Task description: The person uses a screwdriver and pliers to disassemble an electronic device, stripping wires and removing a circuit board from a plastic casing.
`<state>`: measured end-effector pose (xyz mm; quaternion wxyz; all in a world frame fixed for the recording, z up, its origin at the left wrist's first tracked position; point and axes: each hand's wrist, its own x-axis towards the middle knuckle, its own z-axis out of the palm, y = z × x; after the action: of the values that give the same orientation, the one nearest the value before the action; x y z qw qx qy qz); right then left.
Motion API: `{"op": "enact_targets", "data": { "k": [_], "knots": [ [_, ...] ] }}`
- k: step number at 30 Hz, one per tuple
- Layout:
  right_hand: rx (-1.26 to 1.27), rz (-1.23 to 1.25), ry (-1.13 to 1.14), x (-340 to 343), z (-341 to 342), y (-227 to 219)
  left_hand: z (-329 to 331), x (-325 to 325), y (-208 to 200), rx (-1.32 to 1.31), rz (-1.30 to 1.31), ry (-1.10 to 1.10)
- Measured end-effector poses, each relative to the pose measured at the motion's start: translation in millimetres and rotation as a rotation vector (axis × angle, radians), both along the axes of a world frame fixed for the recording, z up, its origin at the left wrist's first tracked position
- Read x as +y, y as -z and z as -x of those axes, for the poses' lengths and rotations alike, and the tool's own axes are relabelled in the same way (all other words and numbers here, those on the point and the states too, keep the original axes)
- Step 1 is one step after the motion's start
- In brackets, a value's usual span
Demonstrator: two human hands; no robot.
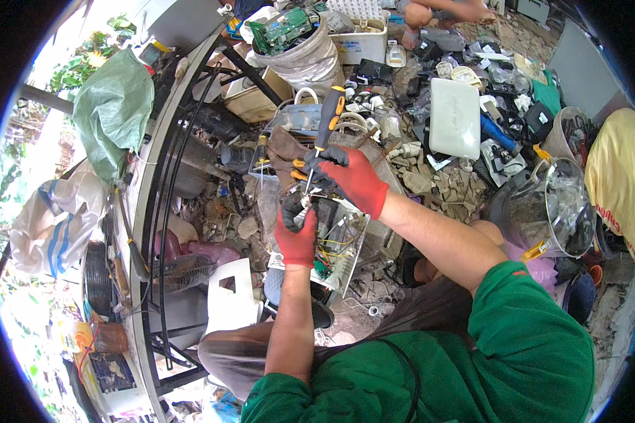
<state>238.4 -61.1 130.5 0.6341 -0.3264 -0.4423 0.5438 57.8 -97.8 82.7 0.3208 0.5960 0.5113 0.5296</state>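
Over opened device [331,240]: screwdriver [322,130] near-upright, tip down, R fingers [324,161] clenched round it; L hand [296,233] gripping device.

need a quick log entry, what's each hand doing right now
Left hand: closed on the open white device, steadying it.
Right hand: closed around the black-and-orange screwdriver, tip down into the device.

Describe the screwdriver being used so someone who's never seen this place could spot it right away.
Start at the opened white electronics casing with coloured wires, centre of the cluttered ground. Just above it, the right hand in a red-and-grey glove grips a screwdriver. Its black-and-orange handle points up, the only tool held among the loose scrap.
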Motion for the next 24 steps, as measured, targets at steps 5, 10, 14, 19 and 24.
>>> {"op": "enact_targets", "data": {
  "k": [5,10,14,19,24],
  "knots": [
    [0.028,0.068,0.01,1.4,-2.4,-1.8,4.9,4.8,-8.4,0.09,0.06,0.084],
    [0.103,0.078,-0.006,1.2,-1.6,-3.4,11.4,6.1,-4.8,0.251,0.056,0.089],
    [0.112,0.046,-0.033,3.2,-4.8,-7.9,11.2,2.2,-15.4,0.263,-0.039,0.04],
    [0.171,0.074,-0.119,4.1,0.0,-2.9,11.8,0.6,-37.7,0.238,-0.073,0.051],
    [0.159,0.076,-0.101,-6.5,6.1,-8.9,13.7,-2.2,-36.5,0.247,-0.013,-0.046]
  ]
}}
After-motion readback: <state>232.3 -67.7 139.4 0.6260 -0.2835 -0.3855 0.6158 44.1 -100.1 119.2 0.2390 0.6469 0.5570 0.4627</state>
